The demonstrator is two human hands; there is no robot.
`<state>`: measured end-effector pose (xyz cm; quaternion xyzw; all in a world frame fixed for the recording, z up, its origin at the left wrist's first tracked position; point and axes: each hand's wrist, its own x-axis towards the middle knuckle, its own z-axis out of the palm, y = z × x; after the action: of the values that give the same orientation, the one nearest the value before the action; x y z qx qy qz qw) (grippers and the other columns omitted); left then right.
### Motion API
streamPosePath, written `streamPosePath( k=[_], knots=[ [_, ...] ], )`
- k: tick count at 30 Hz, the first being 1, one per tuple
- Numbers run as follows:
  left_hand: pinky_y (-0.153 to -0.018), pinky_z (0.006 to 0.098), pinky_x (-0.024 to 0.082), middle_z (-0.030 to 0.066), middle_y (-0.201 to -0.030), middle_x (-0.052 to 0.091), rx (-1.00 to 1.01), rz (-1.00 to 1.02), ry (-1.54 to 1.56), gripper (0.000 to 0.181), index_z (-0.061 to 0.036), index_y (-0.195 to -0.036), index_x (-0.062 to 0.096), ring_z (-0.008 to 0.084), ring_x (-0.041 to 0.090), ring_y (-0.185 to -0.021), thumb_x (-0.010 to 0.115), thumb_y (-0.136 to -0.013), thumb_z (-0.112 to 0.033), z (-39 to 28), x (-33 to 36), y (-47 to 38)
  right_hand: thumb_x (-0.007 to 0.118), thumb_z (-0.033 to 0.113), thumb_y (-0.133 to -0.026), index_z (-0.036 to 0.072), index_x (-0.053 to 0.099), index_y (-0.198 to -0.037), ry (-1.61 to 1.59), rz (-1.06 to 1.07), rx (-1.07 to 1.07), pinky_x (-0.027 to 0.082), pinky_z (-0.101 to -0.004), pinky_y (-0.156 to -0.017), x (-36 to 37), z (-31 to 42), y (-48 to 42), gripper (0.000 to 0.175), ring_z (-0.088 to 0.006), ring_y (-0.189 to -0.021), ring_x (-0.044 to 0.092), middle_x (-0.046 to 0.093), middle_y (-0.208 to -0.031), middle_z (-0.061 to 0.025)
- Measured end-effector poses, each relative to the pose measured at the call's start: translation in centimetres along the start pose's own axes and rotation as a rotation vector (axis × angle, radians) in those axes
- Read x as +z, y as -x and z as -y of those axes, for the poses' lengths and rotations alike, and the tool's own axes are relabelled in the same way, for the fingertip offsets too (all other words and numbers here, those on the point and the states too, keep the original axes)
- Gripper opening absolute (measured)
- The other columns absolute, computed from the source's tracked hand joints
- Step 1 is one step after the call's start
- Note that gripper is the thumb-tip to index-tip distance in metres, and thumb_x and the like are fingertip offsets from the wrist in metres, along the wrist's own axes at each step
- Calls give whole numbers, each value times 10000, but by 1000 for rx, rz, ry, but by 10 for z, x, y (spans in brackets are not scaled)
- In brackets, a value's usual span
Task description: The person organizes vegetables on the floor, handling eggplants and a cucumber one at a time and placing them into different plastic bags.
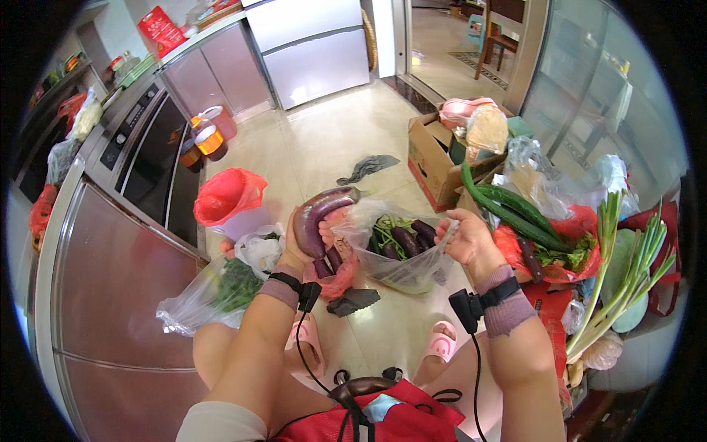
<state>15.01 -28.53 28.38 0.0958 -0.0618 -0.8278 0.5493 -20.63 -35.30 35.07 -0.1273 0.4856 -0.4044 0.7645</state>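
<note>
My left hand point(298, 243) is closed around a long curved purple eggplant point(316, 224), whose stem end points right. With my right hand point(469, 237) I grip the right rim of a clear plastic bag point(386, 271); its left rim reaches the eggplant. Inside the bag lie several dark eggplants point(407, 241) and green vegetables point(384, 229). Below my left hand, a red plastic bag point(337, 279) on the floor holds more eggplants point(322, 268). Another eggplant point(367, 388) lies across my lap.
A bin with a red liner point(229, 193) and a bag of leafy greens point(237, 282) stand left. At right are cucumbers point(516, 215), a knife with a dark handle point(530, 258), scallions point(618, 287) and a cardboard box point(433, 166). Dark scraps point(353, 301) lie on the floor.
</note>
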Motion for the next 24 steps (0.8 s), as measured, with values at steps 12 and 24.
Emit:
streamPosePath(
  k=[12, 24],
  knots=[
    [-941, 474, 443, 113, -1136, 608, -186, -327, -315, 437, -48, -1181, 560, 270, 581, -1018, 471, -881, -353, 83, -6, -106, 610, 197, -820, -19, 521, -977, -3, 45, 42, 454, -407, -814, 4, 0, 21, 282, -268, -844, 552, 585, -889, -116],
    [-962, 623, 341, 136, -1264, 513, -192, -504, -482, 410, -122, -1231, 485, 320, 471, -1197, 613, -842, -141, 133, -46, -154, 605, 195, -830, -12, 536, -1025, -22, 20, 59, 453, -388, -779, -10, 7, 25, 293, -277, -839, 564, 597, -934, -137]
  ],
)
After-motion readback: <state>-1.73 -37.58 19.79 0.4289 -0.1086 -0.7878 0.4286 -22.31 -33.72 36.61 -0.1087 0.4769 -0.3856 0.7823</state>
